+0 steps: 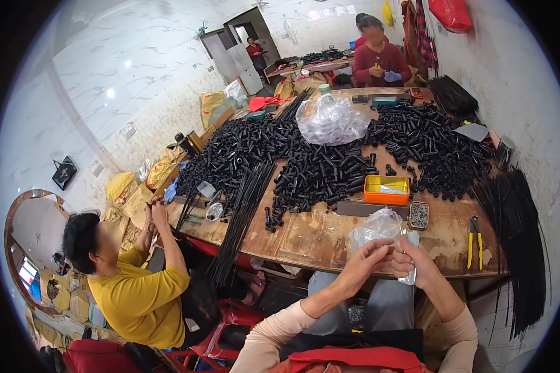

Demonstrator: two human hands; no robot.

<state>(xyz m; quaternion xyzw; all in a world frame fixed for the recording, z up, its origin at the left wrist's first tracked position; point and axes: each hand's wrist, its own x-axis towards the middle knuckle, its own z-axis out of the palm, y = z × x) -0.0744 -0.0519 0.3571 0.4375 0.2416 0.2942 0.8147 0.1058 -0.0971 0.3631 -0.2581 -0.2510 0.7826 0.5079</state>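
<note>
My right hand (417, 261) is closed around a small clear, shiny plastic piece (408, 278), perhaps a little bag; its ends show above and below the fingers. Close beside it, my left hand (368, 264) has its thumb and fingers drawn together, their tips almost at the right hand. Whatever they pinch is too small to make out. Both hands are over the front edge of the wooden table (305, 239). Just beyond them lies a crumpled clear plastic bag (374, 227). A small tray of tiny metal parts (419, 215) sits past the right hand.
An orange tin (387, 190) stands mid-table before heaps of black tubular parts (330, 171). Yellow-handled pliers (475, 245) lie right. Long black rods (246, 211) hang over the front edge; another bundle (516, 248) hangs right. A co-worker in yellow (137, 286) sits left.
</note>
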